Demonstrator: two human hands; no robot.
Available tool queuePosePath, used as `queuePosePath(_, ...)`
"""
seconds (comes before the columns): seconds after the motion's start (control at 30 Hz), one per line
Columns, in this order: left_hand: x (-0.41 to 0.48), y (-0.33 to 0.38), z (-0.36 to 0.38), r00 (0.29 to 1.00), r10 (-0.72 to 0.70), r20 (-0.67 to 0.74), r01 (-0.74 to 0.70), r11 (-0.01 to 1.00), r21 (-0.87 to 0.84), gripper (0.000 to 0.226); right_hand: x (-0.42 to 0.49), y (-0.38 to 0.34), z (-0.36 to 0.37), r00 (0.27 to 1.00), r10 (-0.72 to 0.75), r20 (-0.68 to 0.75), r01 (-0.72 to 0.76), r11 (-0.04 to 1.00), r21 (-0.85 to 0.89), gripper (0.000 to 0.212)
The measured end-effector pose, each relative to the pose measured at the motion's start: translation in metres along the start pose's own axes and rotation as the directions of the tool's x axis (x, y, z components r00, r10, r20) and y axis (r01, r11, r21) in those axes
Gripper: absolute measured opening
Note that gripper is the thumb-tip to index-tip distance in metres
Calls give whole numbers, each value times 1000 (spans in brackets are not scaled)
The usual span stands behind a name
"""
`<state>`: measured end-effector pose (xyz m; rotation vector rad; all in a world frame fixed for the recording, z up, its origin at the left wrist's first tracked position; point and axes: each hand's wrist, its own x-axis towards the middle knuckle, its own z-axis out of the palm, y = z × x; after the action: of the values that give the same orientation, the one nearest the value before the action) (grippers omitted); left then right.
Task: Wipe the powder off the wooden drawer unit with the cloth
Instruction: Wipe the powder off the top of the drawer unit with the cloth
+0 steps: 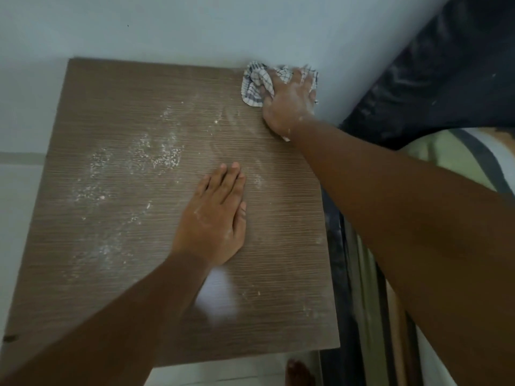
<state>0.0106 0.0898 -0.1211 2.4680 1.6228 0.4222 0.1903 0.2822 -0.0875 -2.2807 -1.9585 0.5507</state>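
Observation:
The brown wooden drawer unit's top (125, 87) fills the view from above. White powder (164, 158) is scattered over its left and middle parts, with faint smears toward the right. My right hand (289, 103) presses a bunched white checked cloth (255, 84) onto the far right corner, by the wall. My left hand (216, 215) lies flat on the top near the middle, fingers together, holding nothing. Both hands carry traces of powder.
A pale wall (195, 26) runs along the back edge of the unit. A bed with dark bedding (434, 87) and a light pillow (457, 160) stands close on the right. Pale floor tiles (16, 196) show on the left, and a bare foot (299, 373) below the front edge.

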Motion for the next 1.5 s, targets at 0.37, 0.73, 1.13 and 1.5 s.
queuePosePath(0.37,-1,0,0,1000,-6,-6,6,1000,25,55,-19,12,7,994,-95,-61,93,995,-36,54)
queuePosePath(0.73,-3,11,-10,997,-55,48,53,998,31,57,-130,49,38,965,-236,-116,235,972,-28,51)
queuePosePath(1.13,-7,16,-18,987,-93,128,87,995,51,59,-273,79,60,946,-310,-92,311,951,-6,54)
queuePosePath(1.5,-13,19,-25,984,-100,150,94,994,47,60,-380,104,78,941,-333,-62,337,937,87,57)
